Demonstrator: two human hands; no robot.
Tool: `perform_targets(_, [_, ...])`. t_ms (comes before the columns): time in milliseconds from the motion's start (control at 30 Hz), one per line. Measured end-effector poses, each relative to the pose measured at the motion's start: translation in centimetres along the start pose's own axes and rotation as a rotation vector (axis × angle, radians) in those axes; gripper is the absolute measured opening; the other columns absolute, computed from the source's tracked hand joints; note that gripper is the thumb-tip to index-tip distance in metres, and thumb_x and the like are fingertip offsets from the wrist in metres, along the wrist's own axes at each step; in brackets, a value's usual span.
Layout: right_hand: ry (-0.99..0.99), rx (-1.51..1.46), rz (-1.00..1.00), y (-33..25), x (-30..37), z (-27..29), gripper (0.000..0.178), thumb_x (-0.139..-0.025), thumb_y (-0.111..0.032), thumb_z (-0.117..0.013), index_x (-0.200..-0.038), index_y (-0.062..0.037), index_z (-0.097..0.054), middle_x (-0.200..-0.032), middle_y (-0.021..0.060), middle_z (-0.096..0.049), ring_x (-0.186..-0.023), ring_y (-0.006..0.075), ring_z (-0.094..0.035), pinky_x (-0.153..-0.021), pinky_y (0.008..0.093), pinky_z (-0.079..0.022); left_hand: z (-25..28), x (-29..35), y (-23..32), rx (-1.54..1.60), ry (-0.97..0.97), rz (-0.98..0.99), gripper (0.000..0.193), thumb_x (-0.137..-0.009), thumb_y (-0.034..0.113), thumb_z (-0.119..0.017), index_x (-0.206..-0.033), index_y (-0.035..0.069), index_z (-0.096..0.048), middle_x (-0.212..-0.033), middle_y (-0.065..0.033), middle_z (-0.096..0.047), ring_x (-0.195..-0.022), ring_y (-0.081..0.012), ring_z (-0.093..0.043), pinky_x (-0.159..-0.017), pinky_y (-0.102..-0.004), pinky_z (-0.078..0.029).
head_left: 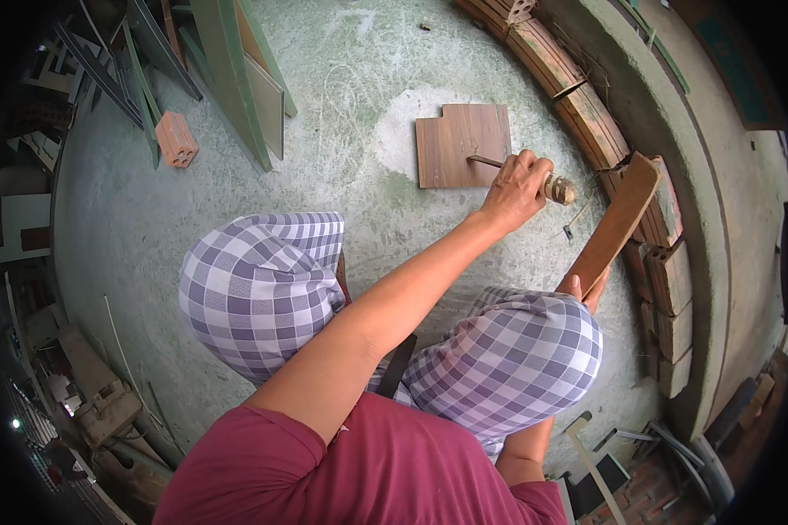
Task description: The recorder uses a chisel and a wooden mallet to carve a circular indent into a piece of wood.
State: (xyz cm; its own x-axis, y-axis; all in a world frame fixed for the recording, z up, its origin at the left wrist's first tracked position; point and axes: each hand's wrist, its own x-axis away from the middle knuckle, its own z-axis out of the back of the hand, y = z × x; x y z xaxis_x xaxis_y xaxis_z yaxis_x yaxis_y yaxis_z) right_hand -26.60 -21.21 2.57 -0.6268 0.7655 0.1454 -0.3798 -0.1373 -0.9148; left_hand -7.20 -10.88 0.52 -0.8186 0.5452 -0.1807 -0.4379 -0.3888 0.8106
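My left arm reaches across to the right. In my left hand (518,191), fingers wrapped round its wooden handle, is a chisel (486,161) with a dark metal blade. The blade points left over a brown wood-grain board (451,140) lying on the floor; its tip looks close to or touching the surface. A small notch shows at the board's upper left corner. Beside my right knee, my right hand (589,294) grips the lower end of a flat wooden bar (620,214), tilted up to the right. My knee hides part of this hand.
Stacked bricks (591,118) line a low concrete ledge (674,131) on the right. A hollow brick (177,140) and leaning green-edged panels (241,87) stand at the far left. A small dark object (569,232) lies near the bar. Metal pieces (665,451) clutter the lower right.
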Motion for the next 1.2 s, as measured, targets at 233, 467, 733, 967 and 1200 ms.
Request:
perform_targets(233, [0.047,0.024,-0.008,0.5,0.4,-0.3,0.077,-0.082,-0.032,-0.063,-0.144,-0.0085,-0.025,-0.131,0.0201,-0.044,-0.114,0.0296,-0.048,-0.095,0.0379,-0.038,0.0,0.0,-0.1,-0.01,0.012,0.004,0.04,-0.072,0.003,-0.068,-0.106,0.012,-0.049,-0.103,-0.0099,-0.046,-0.099,-0.0338,-0.051,-0.085,-0.0446,-0.047])
perform_targets(467, [-0.005,-0.034,-0.009,-2.2,1.0,-0.7,0.078,-0.082,-0.032,-0.064,-0.144,-0.0068,-0.024,-0.134,0.0195,-0.041,-0.119,0.0294,-0.044,-0.1,0.0377,-0.033,0.6,-0.7,0.0,-0.012,-0.006,0.057,0.04,-0.071,0.005,-0.067,-0.106,0.012,-0.049,-0.104,-0.0088,-0.047,-0.1,-0.0331,-0.052,-0.086,-0.0442,-0.046])
perform_targets(733, [0.07,0.001,0.231,2.3,-1.6,1.6,0.08,-0.081,-0.031,-0.065,-0.143,-0.0033,-0.023,-0.134,0.0192,-0.042,-0.123,0.0298,-0.042,-0.102,0.0396,-0.032,2.3,-2.1,-1.1,0.014,-0.301,-0.011,0.041,-0.069,0.007,-0.066,-0.106,0.011,-0.048,-0.106,-0.012,-0.051,-0.103,-0.0356,-0.052,-0.088,-0.0449,-0.044])
perform_targets(967, [-0.072,-0.401,0.319,0.6,-1.0,-0.9,0.085,-0.078,-0.025,-0.068,-0.144,-0.0047,-0.018,-0.121,0.0183,-0.052,-0.107,0.029,-0.053,-0.09,0.0388,-0.042,3.5,-2.5,-1.5,0.034,-0.323,0.005,0.038,-0.069,0.008,-0.065,-0.104,0.011,-0.049,-0.106,-0.0101,-0.053,-0.104,-0.0319,-0.053,-0.089,-0.0429,-0.043])
perform_targets(1200, [-0.207,0.025,0.026,-4.1,0.9,-1.9,0.075,-0.081,-0.017,-0.063,-0.145,-0.0125,-0.024,-0.125,0.0167,-0.049,-0.111,0.0261,-0.05,-0.093,0.036,-0.04,2.8,-2.1,-2.2,0.038,-0.256,-0.013,0.039,-0.068,0.007,-0.065,-0.105,0.012,-0.051,-0.106,-0.0098,-0.052,-0.104,-0.0324,-0.053,-0.09,-0.0425,-0.042])
